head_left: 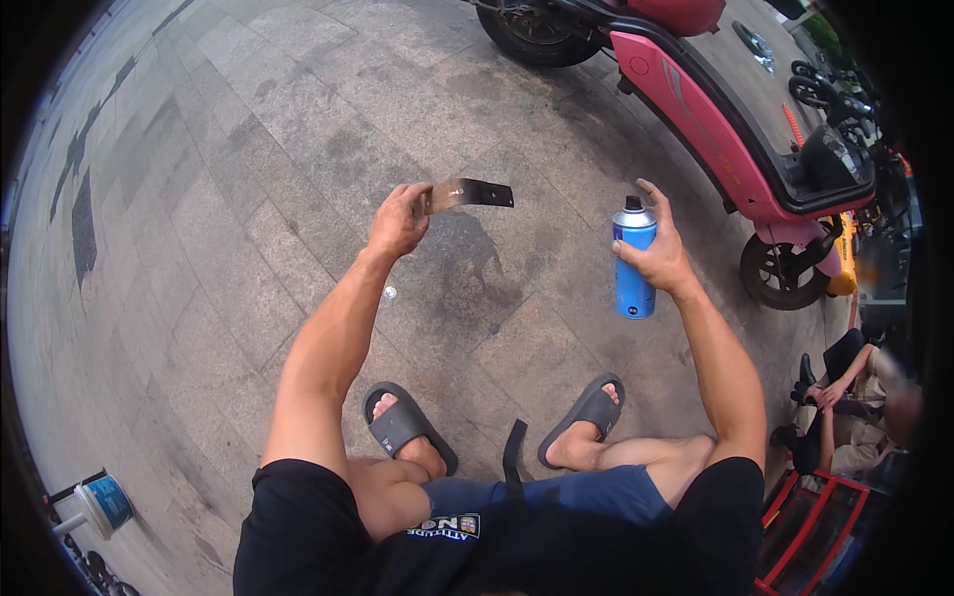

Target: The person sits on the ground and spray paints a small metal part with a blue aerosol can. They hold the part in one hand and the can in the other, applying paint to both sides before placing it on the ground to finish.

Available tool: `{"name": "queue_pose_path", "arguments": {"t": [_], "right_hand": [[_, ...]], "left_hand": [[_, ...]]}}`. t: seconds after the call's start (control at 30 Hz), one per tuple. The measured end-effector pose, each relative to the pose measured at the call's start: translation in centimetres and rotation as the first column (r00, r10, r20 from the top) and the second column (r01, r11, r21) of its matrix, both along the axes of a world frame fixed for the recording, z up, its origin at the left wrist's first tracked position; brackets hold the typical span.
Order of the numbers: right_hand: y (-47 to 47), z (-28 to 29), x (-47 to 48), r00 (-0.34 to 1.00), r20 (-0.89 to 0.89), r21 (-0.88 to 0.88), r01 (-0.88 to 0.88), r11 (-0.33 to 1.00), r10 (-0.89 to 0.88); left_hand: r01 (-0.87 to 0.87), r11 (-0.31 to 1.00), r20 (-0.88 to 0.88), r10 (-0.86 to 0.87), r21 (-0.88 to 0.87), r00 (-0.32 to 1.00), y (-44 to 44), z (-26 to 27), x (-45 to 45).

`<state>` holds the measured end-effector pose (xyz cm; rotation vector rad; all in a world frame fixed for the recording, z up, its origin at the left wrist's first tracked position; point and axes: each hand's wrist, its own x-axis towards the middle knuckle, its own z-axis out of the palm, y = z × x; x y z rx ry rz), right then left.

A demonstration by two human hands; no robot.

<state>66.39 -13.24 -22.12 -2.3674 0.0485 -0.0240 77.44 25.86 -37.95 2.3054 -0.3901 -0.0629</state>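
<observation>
My left hand [402, 220] grips one end of a bent metal strip [471, 192] with small holes. The strip is black toward its free end and brownish near my fingers. In my right hand [661, 249] is a blue aerosol spray can [633, 261], held upright to the right of the strip. Its black nozzle [633, 203] shows, and my index finger is raised beside it, off the top. A gap separates the can from the strip. Both are held above the stone paving [522, 328], where a dark stain [458, 249] lies below the strip.
A pink electric scooter [686, 119] stands at the upper right. Seated people [842, 395] and a red metal frame [812, 529] are at the right edge. A bucket [104, 506] stands at lower left. A small clear disc [390, 292] lies on the paving.
</observation>
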Motion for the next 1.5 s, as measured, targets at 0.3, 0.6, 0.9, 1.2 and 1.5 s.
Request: {"name": "queue_pose_path", "arguments": {"t": [0.3, 0.6, 0.9, 1.2, 1.5], "right_hand": [[0.0, -1.9, -1.7, 0.986, -0.169, -0.019, -0.007, 1.0, 0.004], [-0.8, -3.4, -2.5, 0.969, -0.245, 0.091, 0.023, 0.996, 0.001], [-1.5, -4.2, -1.8, 0.961, -0.277, 0.085, 0.011, 0.996, 0.013], [-3.7, -3.3, -5.0, 0.967, -0.23, 0.047, 0.125, 0.991, -0.111], [-2.2, -3.8, -12.7, 0.855, -0.355, 0.082, 0.431, 0.899, -0.378]], "left_hand": [[0.391, 0.87, -0.084, -0.384, 0.3, 0.919, 1.3, -1.3, -2.3], [0.647, 0.601, -0.171, -0.657, 0.469, 0.734, -3.0, -3.4, -0.1], [0.655, 0.534, -0.118, -0.72, 0.534, 0.684, -6.2, -5.7, 1.4], [0.897, 0.063, -0.161, -0.976, 0.438, 0.148, -11.4, -4.7, 2.3], [0.801, -0.383, -0.215, -0.923, 0.459, -0.318, -14.1, -5.4, 4.2]]}}
